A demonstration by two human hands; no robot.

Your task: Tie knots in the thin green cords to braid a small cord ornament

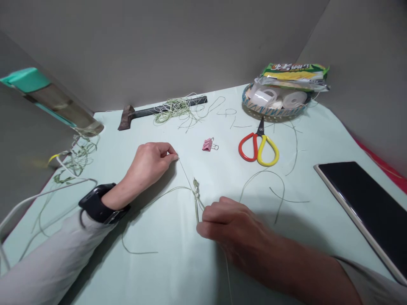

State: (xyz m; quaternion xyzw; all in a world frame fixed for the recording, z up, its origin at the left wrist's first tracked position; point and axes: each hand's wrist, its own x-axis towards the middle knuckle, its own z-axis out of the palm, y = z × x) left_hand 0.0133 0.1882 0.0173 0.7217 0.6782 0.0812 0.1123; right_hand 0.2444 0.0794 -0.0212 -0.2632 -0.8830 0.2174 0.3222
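Right hand (230,222): 4 o'clock of the knotted cord, fingers curled around its lower strands
Dark-screened device (362,203): 3 o'clock, on the table (178,275)
Knotted cord (196,192): green, clock centre, between both hands
Left hand (152,161): 10 o'clock, fingertips pinching one taut strand
Binder clip (207,145): pink, 12 o'clock
Scissors (260,135): 2 o'clock
Tangled cord (173,111): 11 o'clock, across a hammer-like tool (143,113)
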